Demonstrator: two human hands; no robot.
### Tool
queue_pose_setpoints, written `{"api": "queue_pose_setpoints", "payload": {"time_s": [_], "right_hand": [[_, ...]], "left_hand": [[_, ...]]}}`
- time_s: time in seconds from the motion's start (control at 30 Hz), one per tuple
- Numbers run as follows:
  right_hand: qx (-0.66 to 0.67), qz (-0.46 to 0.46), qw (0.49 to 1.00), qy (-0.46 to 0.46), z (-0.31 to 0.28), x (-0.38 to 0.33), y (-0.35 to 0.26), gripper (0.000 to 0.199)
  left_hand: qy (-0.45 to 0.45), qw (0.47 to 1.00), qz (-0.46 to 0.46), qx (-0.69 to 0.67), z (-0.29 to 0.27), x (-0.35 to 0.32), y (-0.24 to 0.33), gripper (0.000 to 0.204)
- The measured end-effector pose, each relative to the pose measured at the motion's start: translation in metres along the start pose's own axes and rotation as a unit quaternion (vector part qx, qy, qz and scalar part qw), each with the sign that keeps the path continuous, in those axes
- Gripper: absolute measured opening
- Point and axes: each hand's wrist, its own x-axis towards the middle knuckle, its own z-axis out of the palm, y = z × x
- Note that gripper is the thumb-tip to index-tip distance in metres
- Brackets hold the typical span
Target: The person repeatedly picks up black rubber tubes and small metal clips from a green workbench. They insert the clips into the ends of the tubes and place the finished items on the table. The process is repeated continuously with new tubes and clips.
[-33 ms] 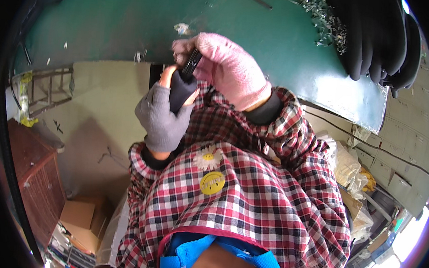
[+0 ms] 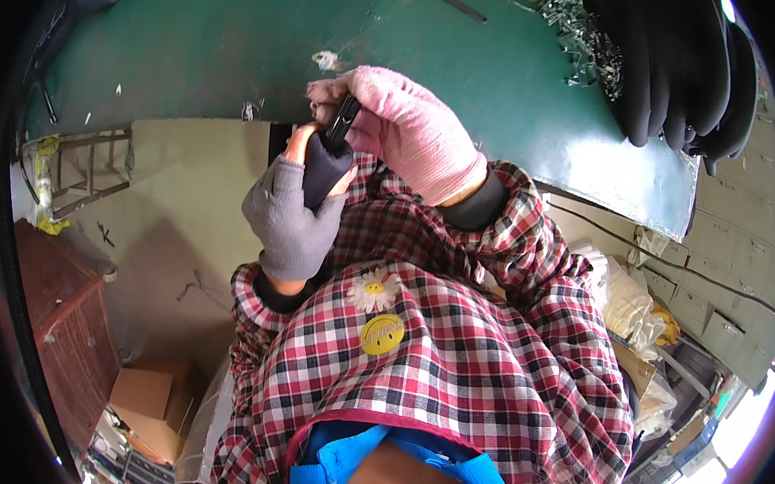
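Observation:
In front of my chest, near the front edge of the green table, my two gloved hands meet on one black object. My left hand, in a grey glove with bare fingertips, wraps round its dark, rounded, matte part. At its upper end sits a slim, shiny black piece. My right hand, in a pink glove, closes round that end with its fingers bent over it. The fingertips of my right hand are partly hidden, and the exact kind of object cannot be made out.
Long, rounded black pieces lie at the table's right end, beside a heap of small clear and dark bits. A thin dark tool lies at the far side. Left stand a brown cabinet and a cardboard box.
Both hands stay on the black object, shifted down very slightly in the picture. More of the thin dark tool at the far side shows.

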Motion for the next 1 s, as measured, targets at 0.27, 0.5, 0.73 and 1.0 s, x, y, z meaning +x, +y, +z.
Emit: {"api": "queue_pose_setpoints", "payload": {"time_s": [0.27, 0.5, 0.73, 1.0], "right_hand": [[-0.581, -0.434, 0.66, 0.196, -0.027, 0.047, -0.084, 0.019], [-0.848, -0.272, 0.425, 0.161, -0.041, 0.085, -0.101, 0.011], [-0.842, -0.304, 0.443, 0.051, -0.046, 0.041, -0.077, 0.012], [-0.666, -0.184, 0.718, -0.083, -0.051, 0.017, -0.087, 0.014]], "left_hand": [[-0.084, 0.993, -0.077, -0.028, -0.014, 0.03, -0.004, 0.063], [-0.177, 0.973, -0.137, -0.05, -0.032, 0.03, -0.012, 0.055], [-0.212, 0.969, -0.127, -0.027, -0.033, 0.029, -0.017, 0.053], [-0.22, 0.967, -0.126, -0.03, -0.037, 0.027, -0.012, 0.054]]}}
